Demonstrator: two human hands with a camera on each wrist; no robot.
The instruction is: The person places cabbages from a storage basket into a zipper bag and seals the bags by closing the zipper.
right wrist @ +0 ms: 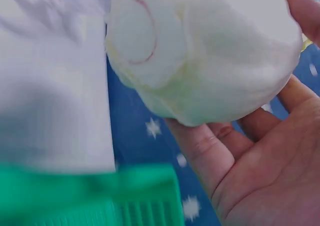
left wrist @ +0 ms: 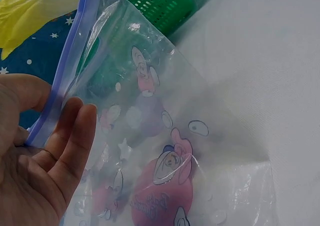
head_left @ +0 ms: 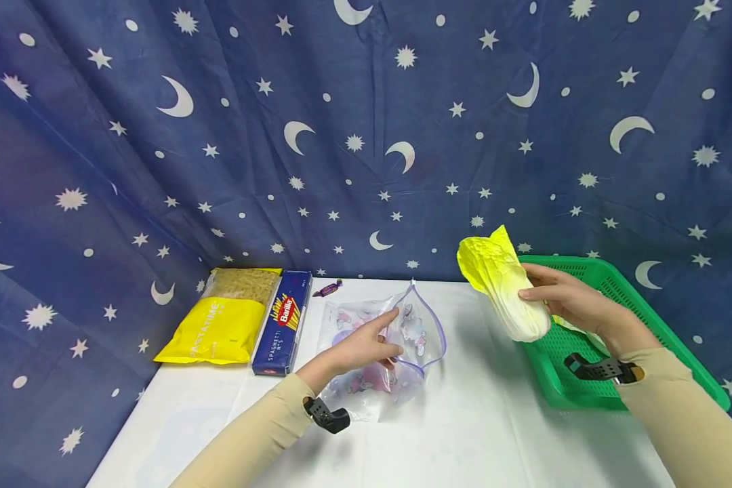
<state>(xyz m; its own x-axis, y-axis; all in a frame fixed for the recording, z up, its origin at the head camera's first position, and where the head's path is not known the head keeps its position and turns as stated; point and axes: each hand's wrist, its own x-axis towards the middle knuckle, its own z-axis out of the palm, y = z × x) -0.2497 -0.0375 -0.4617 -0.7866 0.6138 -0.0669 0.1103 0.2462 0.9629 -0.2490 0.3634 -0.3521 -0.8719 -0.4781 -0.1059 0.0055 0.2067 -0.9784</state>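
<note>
Right fingers (right wrist: pixel 200 148) round cabbage (head_left: pixel 507 295), left fingers (left wrist: pixel 79 141) gripping bag (left wrist: pixel 160 136)

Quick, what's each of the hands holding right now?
Left hand: holding the clear plastic bag by its purple zip edge.
Right hand: holding the cabbage, clear of the table.

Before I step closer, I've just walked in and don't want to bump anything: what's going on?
A person's right hand holds a pale, yellow-leaved cabbage aloft by the green, slotted plastic basket. The left hand grips the purple-edged mouth of a clear, printed plastic zip bag, which gapes open on the white tabletop. The cabbage is outside the bag. Left of it lie a yellow pasta packet and blue spaghetti box.
</note>
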